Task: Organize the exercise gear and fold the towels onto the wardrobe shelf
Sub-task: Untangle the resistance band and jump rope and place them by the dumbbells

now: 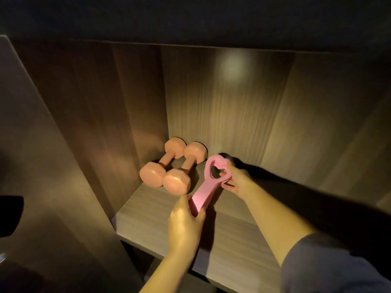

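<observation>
- The pink band (203,190) is held stretched out flat just above the shelf (148,220), running from the front edge back toward the rear corner. It's a bit to the right of the dumbbells and not touching them.
- The left hand (186,225) has the near end. Its fingers (201,214) and thumb are curled right round the band and clenched on it.
- The right hand (238,180) has the far end, with its fingers (230,166) pinching the loop so it gapes open in a kind of heart shape. The thumb looks hooked into the hole, though I can't be totally sure at this angle.
- The band may be a few layers stacked together. It's hard to tell.
- Two peach dumbbells sit side by side on the shelf, touching, tucked against the back left corner: the left dumbbell (161,163) and the right dumbbell (183,171).
- The near end of the right dumbbell has some raised marking on it, but it's too blurry to read.
- The wardrobe's back panel (232,115) is wood grain, with a round spot of light (231,64) on it up high.
- A grey sleeve (338,267) covers the right upper arm.
- A dark object (9,214) pokes in at the left edge. No clue what it is.
</observation>
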